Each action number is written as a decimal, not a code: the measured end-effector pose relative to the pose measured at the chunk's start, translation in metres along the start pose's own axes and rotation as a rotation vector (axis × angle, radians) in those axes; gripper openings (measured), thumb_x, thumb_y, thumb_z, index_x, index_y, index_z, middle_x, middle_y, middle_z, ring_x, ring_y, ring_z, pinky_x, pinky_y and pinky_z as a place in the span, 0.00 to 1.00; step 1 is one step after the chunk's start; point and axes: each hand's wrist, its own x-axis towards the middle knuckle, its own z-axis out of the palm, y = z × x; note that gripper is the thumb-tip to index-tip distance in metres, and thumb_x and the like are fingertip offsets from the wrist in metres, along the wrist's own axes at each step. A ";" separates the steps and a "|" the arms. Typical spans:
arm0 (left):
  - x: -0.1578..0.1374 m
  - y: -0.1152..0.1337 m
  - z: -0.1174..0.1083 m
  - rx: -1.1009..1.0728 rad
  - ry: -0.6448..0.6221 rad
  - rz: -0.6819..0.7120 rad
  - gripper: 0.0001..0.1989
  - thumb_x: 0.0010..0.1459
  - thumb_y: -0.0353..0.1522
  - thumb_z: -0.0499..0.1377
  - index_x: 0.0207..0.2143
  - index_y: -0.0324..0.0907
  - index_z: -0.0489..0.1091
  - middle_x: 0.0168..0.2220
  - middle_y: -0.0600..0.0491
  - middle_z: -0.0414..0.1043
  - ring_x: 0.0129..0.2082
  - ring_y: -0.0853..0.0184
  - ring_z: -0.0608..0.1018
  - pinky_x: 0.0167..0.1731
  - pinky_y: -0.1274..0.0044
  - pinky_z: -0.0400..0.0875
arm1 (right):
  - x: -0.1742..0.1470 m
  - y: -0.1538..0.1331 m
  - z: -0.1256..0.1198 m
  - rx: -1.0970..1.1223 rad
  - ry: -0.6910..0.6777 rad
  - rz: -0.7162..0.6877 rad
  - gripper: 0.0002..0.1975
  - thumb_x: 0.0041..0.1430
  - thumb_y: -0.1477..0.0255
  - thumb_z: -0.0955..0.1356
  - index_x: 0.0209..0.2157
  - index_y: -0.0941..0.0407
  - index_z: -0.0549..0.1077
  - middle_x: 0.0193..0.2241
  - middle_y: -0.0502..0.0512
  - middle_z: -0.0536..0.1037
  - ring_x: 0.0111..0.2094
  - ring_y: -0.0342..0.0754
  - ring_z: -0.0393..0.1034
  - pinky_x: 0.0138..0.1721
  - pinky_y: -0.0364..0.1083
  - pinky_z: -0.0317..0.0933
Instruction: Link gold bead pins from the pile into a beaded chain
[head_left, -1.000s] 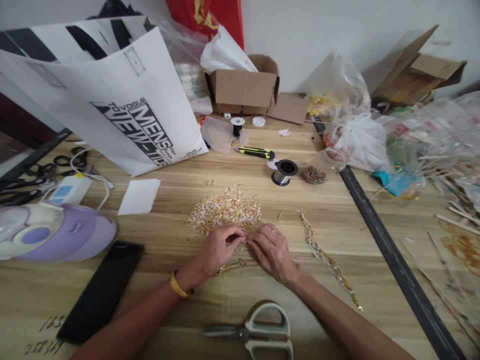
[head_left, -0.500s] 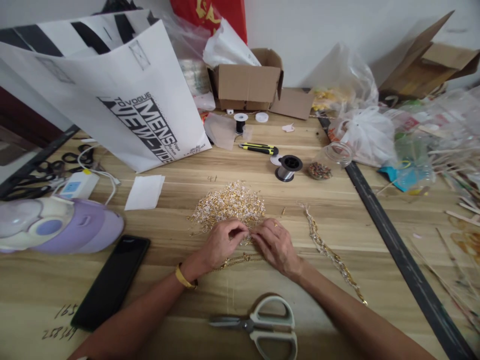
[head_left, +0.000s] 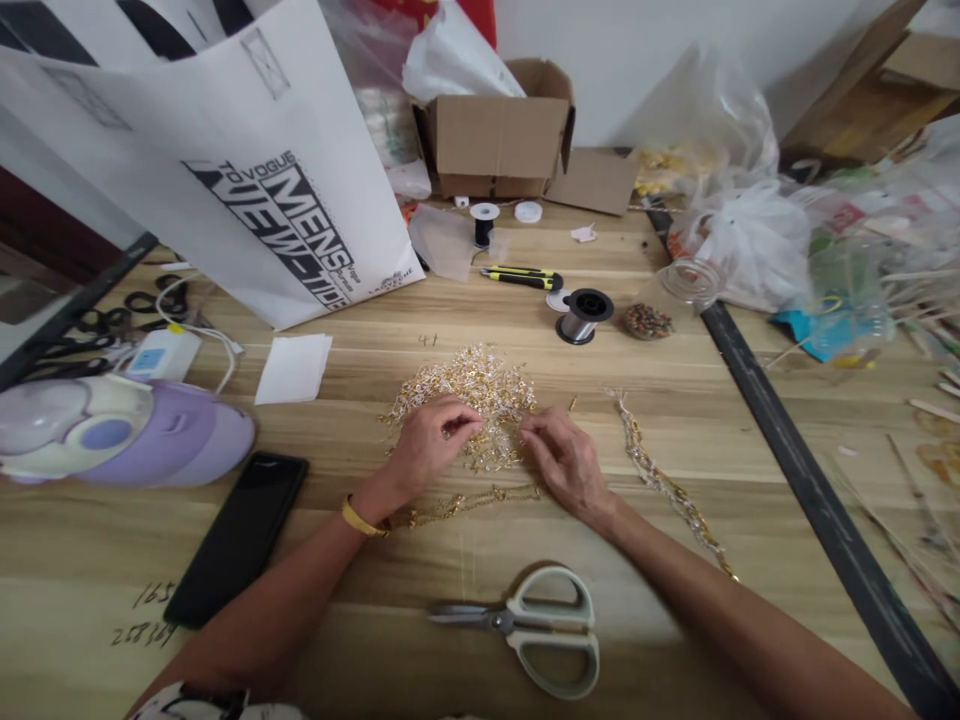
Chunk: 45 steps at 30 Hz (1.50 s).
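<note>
A loose pile of small gold and clear beaded pieces [head_left: 480, 385] lies on the wooden table in front of me. My left hand [head_left: 431, 445] rests over the pile's near left side, thumb and fingertips pinched together. At the pile's right edge my right hand [head_left: 566, 460] is also pinched, its fingertips a short gap from the left ones. Whatever sits in either pinch is too small to make out. A gold beaded chain [head_left: 465, 502] stretches along the table just below both hands. Off to the right lies a bundle of gold and clear beaded strands [head_left: 660, 480].
Scissors [head_left: 517, 620] lie close to me. Left are a phone [head_left: 236, 540], a purple bottle [head_left: 172, 430] and a white paper bag [head_left: 300, 200]. Behind the pile are a wire spool [head_left: 583, 316], a utility knife [head_left: 521, 277], a jar of beads [head_left: 649, 320] and a cardboard box [head_left: 502, 140].
My hands, whose fingertips met at the pile's near edge, have moved apart. The left is now farther over the pile, and the chain below shows more fully. The view has shifted slightly.
</note>
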 end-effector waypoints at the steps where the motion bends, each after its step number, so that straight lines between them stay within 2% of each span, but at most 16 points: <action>1: 0.000 -0.001 -0.001 0.036 -0.005 0.033 0.05 0.57 0.27 0.59 0.28 0.40 0.72 0.29 0.52 0.74 0.31 0.67 0.74 0.35 0.75 0.67 | 0.000 0.000 0.000 0.007 0.004 0.014 0.08 0.64 0.70 0.61 0.33 0.55 0.70 0.29 0.54 0.73 0.32 0.47 0.67 0.34 0.45 0.61; 4: 0.001 -0.003 -0.004 0.164 -0.056 0.130 0.05 0.57 0.28 0.59 0.28 0.40 0.73 0.29 0.52 0.74 0.33 0.66 0.73 0.39 0.73 0.66 | 0.000 0.000 0.001 0.030 0.026 0.049 0.08 0.64 0.69 0.62 0.33 0.55 0.70 0.29 0.53 0.73 0.31 0.46 0.67 0.34 0.45 0.61; 6: 0.001 -0.003 -0.007 0.228 -0.135 0.171 0.06 0.58 0.28 0.59 0.28 0.40 0.73 0.29 0.52 0.74 0.33 0.66 0.72 0.40 0.73 0.66 | 0.000 0.000 0.001 0.038 0.026 0.053 0.09 0.64 0.68 0.62 0.33 0.55 0.70 0.29 0.53 0.73 0.31 0.46 0.67 0.34 0.45 0.61; 10: 0.000 0.002 -0.014 0.332 -0.308 0.216 0.06 0.59 0.29 0.58 0.29 0.39 0.73 0.29 0.52 0.72 0.34 0.65 0.71 0.41 0.72 0.64 | 0.000 0.002 0.002 0.049 -0.007 0.040 0.09 0.65 0.68 0.62 0.33 0.55 0.70 0.28 0.53 0.72 0.30 0.46 0.66 0.33 0.45 0.60; 14: -0.002 0.006 -0.017 0.461 -0.372 0.245 0.07 0.60 0.30 0.56 0.31 0.38 0.72 0.31 0.51 0.70 0.36 0.63 0.69 0.44 0.70 0.63 | 0.000 0.003 0.002 0.072 -0.028 0.048 0.08 0.64 0.69 0.62 0.33 0.56 0.70 0.28 0.53 0.72 0.30 0.46 0.66 0.33 0.45 0.60; 21: -0.004 0.008 -0.011 0.517 -0.384 0.233 0.12 0.64 0.28 0.49 0.31 0.37 0.71 0.32 0.50 0.69 0.37 0.63 0.69 0.46 0.70 0.63 | 0.000 0.004 0.003 0.084 -0.012 0.087 0.08 0.63 0.69 0.63 0.33 0.56 0.70 0.28 0.53 0.72 0.30 0.45 0.66 0.32 0.44 0.60; 26: -0.003 0.003 -0.009 0.449 -0.350 0.245 0.10 0.63 0.27 0.51 0.31 0.37 0.70 0.32 0.50 0.69 0.37 0.64 0.68 0.45 0.70 0.63 | 0.001 0.004 0.003 0.112 -0.005 0.085 0.07 0.63 0.69 0.63 0.32 0.56 0.70 0.28 0.53 0.73 0.30 0.45 0.67 0.33 0.44 0.60; 34: 0.001 -0.001 -0.013 0.291 -0.266 0.185 0.08 0.61 0.26 0.54 0.31 0.38 0.72 0.31 0.51 0.72 0.35 0.65 0.70 0.40 0.72 0.65 | 0.001 0.004 0.002 0.117 -0.012 0.098 0.07 0.63 0.70 0.63 0.32 0.56 0.70 0.28 0.53 0.73 0.30 0.45 0.66 0.31 0.44 0.59; 39: 0.000 0.000 -0.010 0.354 -0.304 0.230 0.07 0.61 0.29 0.56 0.31 0.38 0.72 0.31 0.51 0.70 0.36 0.65 0.70 0.42 0.71 0.65 | 0.002 0.004 0.003 0.131 -0.004 0.096 0.07 0.63 0.70 0.63 0.32 0.56 0.70 0.28 0.53 0.72 0.30 0.45 0.66 0.32 0.44 0.60; 45: 0.000 0.000 -0.008 0.386 -0.324 0.248 0.09 0.62 0.28 0.54 0.30 0.37 0.72 0.31 0.50 0.71 0.36 0.65 0.70 0.43 0.71 0.65 | 0.001 0.004 0.003 0.130 0.003 0.092 0.06 0.62 0.71 0.63 0.33 0.56 0.70 0.28 0.53 0.73 0.30 0.45 0.66 0.32 0.44 0.60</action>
